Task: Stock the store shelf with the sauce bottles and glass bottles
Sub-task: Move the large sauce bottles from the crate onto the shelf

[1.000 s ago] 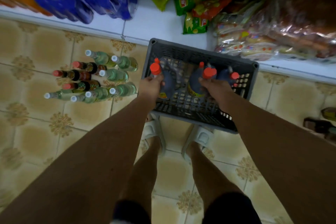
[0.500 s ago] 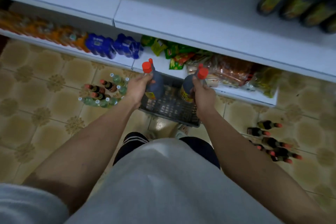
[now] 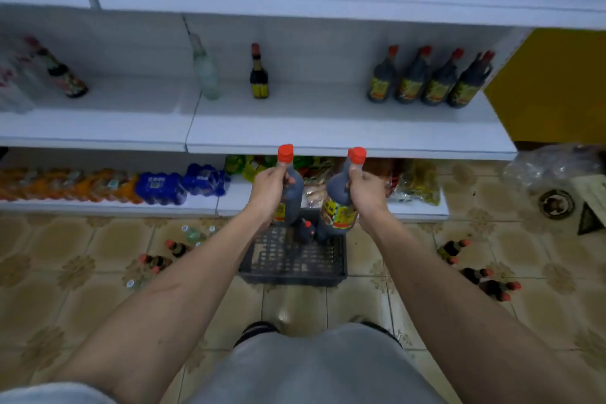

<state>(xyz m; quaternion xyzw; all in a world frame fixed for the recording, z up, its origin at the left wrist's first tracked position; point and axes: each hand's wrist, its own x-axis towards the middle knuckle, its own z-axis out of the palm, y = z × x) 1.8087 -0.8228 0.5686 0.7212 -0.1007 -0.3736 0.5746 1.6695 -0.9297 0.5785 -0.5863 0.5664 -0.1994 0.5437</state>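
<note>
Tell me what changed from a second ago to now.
Both hands lifted their sauce bottles out of the crate up toward the middle shelf. The left hand keeps gripping one bottle, the right hand the other. The crate stayed on the floor.

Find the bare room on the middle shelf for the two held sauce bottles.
Free: the middle shelf between the small dark bottle and the row of four sauce bottles, and its whole front edge. Crowded: the far right end, filled by that row.

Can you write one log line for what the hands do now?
left hand grips sauce bottle | right hand grips sauce bottle | above crate
</note>
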